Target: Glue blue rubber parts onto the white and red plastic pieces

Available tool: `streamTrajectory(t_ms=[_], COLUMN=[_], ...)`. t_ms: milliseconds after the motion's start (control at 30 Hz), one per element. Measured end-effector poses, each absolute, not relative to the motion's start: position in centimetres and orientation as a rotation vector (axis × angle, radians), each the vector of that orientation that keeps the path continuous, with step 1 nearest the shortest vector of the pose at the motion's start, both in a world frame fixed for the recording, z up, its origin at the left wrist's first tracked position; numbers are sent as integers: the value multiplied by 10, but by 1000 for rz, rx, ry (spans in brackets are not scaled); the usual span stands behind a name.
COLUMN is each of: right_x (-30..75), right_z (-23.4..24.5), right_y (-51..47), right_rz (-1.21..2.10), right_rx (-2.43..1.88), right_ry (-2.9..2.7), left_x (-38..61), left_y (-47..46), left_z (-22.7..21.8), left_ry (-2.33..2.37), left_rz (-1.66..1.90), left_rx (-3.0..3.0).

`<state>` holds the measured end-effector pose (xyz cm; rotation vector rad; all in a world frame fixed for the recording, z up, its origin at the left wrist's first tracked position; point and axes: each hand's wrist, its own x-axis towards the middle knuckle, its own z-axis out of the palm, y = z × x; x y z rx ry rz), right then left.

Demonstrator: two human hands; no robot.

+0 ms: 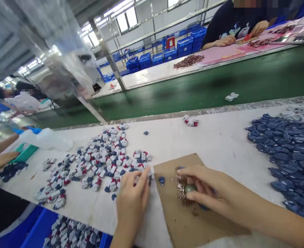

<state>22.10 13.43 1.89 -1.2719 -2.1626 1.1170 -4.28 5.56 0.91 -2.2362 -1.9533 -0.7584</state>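
My right hand (214, 191) is over a brown cardboard sheet (178, 220), its thumb and fingers curled around a small round greenish piece (190, 188). Under these fingertips the cardboard has a dark, shiny brown smear (180, 193). A small blue piece (161, 181) lies near the sheet's left edge. Just left of the cardboard, my left hand (133, 193) has its fingers drawn together by a whitish bit at the fingertips; what they hold is mostly hidden. Beside it spreads a pile of small white, red and blue pieces (100, 158).
A heap of dark blue pieces (291, 155) covers the table's right side. A blue bin (38, 227) with similar pieces stands below the front edge. Beyond runs a green conveyor belt (172, 93). Co-workers' hands show at left, near a teal tray (26, 153), and across the belt.
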Motion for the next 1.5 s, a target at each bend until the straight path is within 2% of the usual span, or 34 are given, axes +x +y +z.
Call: streamTrajectory(t_ms=[67,167,300,367,467,600,800,1067,1300,1500], right_x=[248,298,365,392,420,431,417,361,340,345], right_z=[18,15,12,13,15,16,13,11,-6,-2], right_y=[159,190,230,257,296,319,314,311,273,259], right_rz=[881,561,198,81,74,266,319,145,-22,-33], right_rx=[-1369,-1525,-1739,-1841,-1898,-1732,-1531,-1538,-1580,-1565], right_ry=[-2171,-2178,-2230,-2273,-2324,-2512,-2667,-2713,-2623,-2547], left_x=[-58,-48,44,106,187,235,199,64,-9,-13], left_y=[74,126,250,321,398,427,385,224,93,57], left_z=[16,36,61,59,39,11,25,66,54,28], left_ry=[-1871,-1747,-1621,-1813,-1919,-2010,-2172,-2740,-2892,-2829], left_rz=[-508,-493,-590,-517,-432,-421,-772,-1738,-2817,-3123], left_rx=[-2075,-2087,-2548,-2805,-2897,-2903,-2959,-2820,-1982,-1474])
